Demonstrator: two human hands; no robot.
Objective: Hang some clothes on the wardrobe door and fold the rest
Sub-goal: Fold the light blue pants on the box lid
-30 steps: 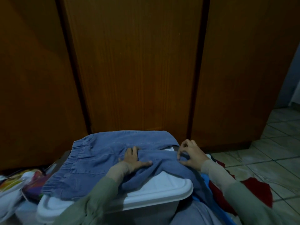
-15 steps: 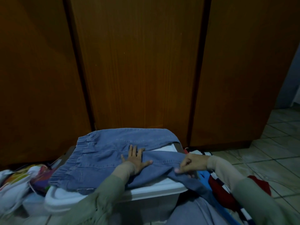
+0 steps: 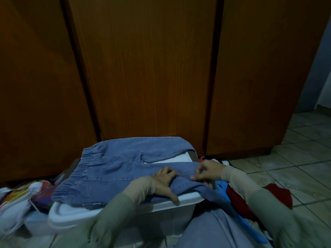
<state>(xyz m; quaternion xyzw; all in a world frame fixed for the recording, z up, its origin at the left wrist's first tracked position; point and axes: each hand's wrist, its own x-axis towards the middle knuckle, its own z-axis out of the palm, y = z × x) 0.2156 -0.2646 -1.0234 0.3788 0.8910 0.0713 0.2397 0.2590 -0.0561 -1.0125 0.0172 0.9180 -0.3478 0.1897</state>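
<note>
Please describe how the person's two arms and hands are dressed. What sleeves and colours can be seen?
Both arms wear long grey-green sleeves, and a lighter beige cuff of an under-layer shows at each wrist. The left hand and right hand are bare: no gloves, and no rings or watch can be made out in the dim light.

A home bedroom: tall wooden wardrobe doors (image 3: 143, 68), tiled floor (image 3: 295, 158), laundry heaped (image 3: 238, 196) beside a plastic bin (image 3: 125, 217).

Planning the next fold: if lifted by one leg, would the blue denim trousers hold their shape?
Probably not. The denim trousers already drape limply off the white bin lid near the right hand. They bunch under the left hand, so they look soft, likely sagging when lifted.
</note>
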